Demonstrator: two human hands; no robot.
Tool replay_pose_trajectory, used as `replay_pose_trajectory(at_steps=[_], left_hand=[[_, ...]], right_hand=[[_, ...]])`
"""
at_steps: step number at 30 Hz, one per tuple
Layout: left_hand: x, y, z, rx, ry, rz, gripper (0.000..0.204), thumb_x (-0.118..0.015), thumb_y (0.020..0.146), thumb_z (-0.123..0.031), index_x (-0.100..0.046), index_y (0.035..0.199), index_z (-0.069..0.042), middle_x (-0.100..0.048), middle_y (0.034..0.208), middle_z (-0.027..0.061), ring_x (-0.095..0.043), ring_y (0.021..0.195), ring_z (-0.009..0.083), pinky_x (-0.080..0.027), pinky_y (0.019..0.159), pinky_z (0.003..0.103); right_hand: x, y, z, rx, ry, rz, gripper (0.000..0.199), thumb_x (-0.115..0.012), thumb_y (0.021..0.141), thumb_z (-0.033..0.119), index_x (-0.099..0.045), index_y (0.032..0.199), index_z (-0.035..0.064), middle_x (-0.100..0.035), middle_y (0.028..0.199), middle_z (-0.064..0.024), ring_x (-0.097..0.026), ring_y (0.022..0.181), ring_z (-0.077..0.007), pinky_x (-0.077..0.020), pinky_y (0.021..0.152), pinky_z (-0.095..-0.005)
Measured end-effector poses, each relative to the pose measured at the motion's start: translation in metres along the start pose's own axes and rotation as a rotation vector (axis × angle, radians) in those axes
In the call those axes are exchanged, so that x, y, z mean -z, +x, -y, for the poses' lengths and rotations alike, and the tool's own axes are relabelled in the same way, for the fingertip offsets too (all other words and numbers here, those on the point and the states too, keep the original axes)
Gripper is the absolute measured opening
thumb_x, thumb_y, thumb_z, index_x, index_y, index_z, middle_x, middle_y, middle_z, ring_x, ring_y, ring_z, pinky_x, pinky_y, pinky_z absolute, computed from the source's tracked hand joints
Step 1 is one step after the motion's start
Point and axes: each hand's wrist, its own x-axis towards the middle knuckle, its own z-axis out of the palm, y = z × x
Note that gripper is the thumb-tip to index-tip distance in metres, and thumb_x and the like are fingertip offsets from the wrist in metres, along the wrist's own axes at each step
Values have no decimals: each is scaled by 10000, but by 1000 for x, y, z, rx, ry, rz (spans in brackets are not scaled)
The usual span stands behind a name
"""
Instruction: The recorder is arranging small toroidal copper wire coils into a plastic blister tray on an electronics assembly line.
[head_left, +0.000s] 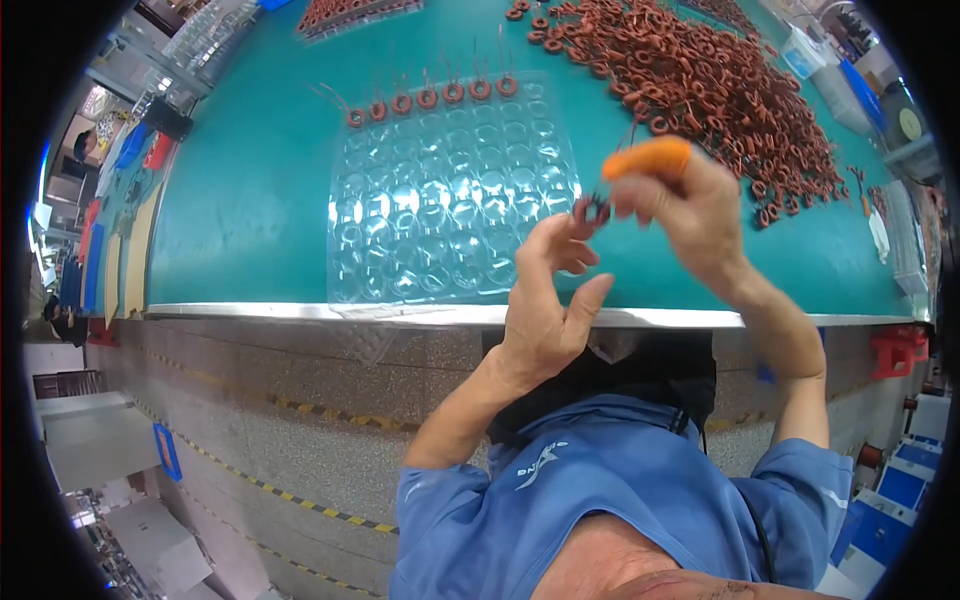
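A dark reddish-brown ring coil (592, 210), slightly blurred, is at the fingertips of my left hand (545, 300). The fingers curl at the coil while the thumb points away from it. Just to the right is my right hand (695, 215), with an orange finger cot (650, 157) on one finger. Its thumb and fingers are drawn together close to the coil; whatever lies between them is hidden. Left of my hands lies a clear plastic blister tray (430, 220) with round pockets. Several ring coils (427, 98) fill most of its far row, their wire leads pointing away from me.
A large heap of similar coils (700, 80) spreads over the right of the green table mat (240, 190). Another filled tray (355, 15) is at the far edge. The table's pale front edge (240, 311) runs before my body. Boxes and bins line the right.
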Motion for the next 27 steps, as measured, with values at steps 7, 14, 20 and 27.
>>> replay_pose_trajectory(at_steps=[7,14,20,27], left_hand=[[11,2,14,48,192,-42,468,-614,916,-81,-367,1297,31,-555,1159,166,-614,928,196,-510,800,310],[8,10,11,71,174,-30,306,-623,897,-40,-507,1175,10,-614,1011,135,-628,829,191,-514,753,299],[16,12,8,34,331,-27,192,-625,871,-24,-571,1053,4,-606,966,141,-623,772,243,-511,693,324],[5,6,16,87,230,-94,217,-599,905,-52,-558,1112,0,-644,899,112,-627,773,205,-508,716,316]], right_hand=[[8,157,-70,212,-314,14,209,-601,914,174,-675,1054,38,-655,806,-26,-583,706,-88,-472,649,-234],[12,188,-115,242,-510,82,315,-615,920,243,-608,1169,51,-651,773,-96,-633,705,-177,-505,672,-314],[65,116,-57,404,-1067,312,302,-576,804,18,-612,1103,41,-639,1016,-121,-627,976,-305,-519,824,-397],[97,27,-81,309,-1341,506,151,-576,801,36,-595,950,41,-566,968,-96,-591,928,-268,-520,760,-382]])
